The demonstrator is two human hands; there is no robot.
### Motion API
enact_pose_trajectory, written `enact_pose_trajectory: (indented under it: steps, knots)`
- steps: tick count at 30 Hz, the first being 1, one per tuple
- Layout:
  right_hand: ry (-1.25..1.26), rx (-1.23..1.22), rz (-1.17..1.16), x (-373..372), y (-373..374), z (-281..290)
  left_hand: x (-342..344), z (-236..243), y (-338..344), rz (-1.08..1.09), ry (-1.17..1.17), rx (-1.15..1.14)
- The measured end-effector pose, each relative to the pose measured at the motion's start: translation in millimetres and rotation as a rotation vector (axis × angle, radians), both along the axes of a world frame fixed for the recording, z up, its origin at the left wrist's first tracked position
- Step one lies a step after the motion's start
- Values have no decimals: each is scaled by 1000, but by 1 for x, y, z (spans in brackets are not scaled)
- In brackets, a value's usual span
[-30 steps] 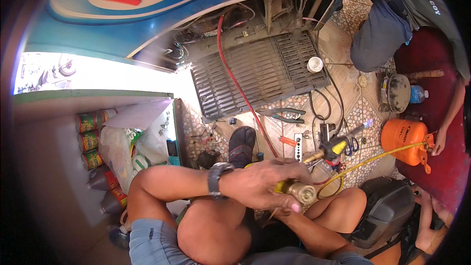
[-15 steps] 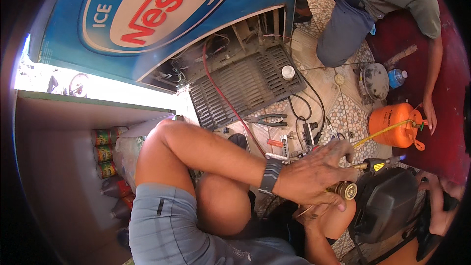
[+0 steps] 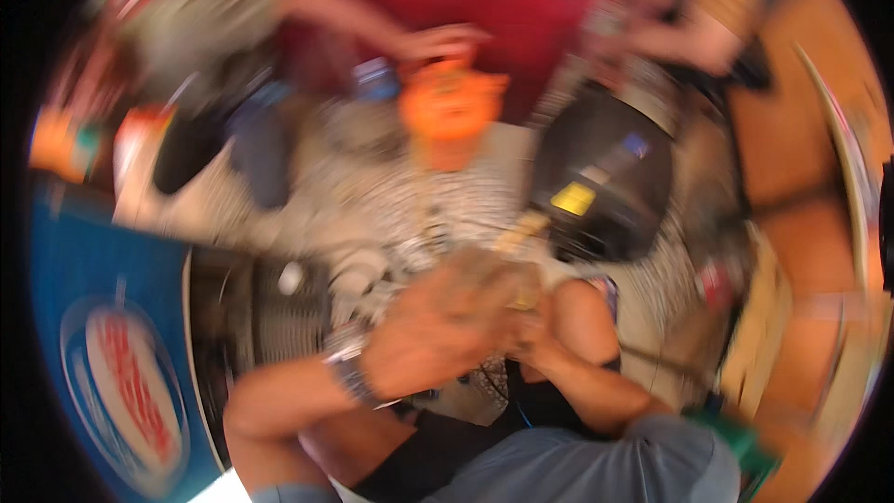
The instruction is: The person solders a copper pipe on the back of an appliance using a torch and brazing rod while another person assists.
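Note:
The whole view is smeared by motion. In the middle is my left hand (image 3: 442,303), a dark watch (image 3: 354,377) at its wrist, its fingers curled round a hand torch. The torch's brass tube (image 3: 521,231) and yellow label show past the fingers, pointing up and right across a black rounded case (image 3: 610,191); a small blue glow lies beyond the label. Close against the left hand is my right hand (image 3: 531,335), beside a small brass-coloured piece (image 3: 526,301). Blur hides its fingers and anything in them.
An orange gas cylinder (image 3: 449,121) stands ahead, a co-worker's hand (image 3: 442,40) on its top. Another person's limbs (image 3: 694,33) show at upper right. On the left are a blue cabinet (image 3: 121,265), a dark slatted grille (image 3: 284,317) and a white cup (image 3: 291,278). Blurred tools lie beyond my hands.
My view has swung round to the right, so the cabinet now sits at lower left and the gas cylinder ahead. My hands stay close together, with the torch still in the left.

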State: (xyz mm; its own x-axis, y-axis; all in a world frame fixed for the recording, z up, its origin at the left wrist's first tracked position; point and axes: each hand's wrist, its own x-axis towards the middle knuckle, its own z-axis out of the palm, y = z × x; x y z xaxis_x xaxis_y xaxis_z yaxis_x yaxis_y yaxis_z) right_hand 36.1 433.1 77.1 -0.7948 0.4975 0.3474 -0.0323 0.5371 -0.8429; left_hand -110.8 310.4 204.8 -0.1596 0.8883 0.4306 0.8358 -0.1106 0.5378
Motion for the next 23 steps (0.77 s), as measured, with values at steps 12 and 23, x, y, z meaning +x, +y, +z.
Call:
enact_pose_trajectory:
  steps: [12, 23]
  knots:
    - [-71, 260, -273, 131, 141, 97, 91, 102, 166, -337, 226, -68]
    - [-318, 182, -577, 216, 193, 44, 152, 29, 279, -547, 290, -271]
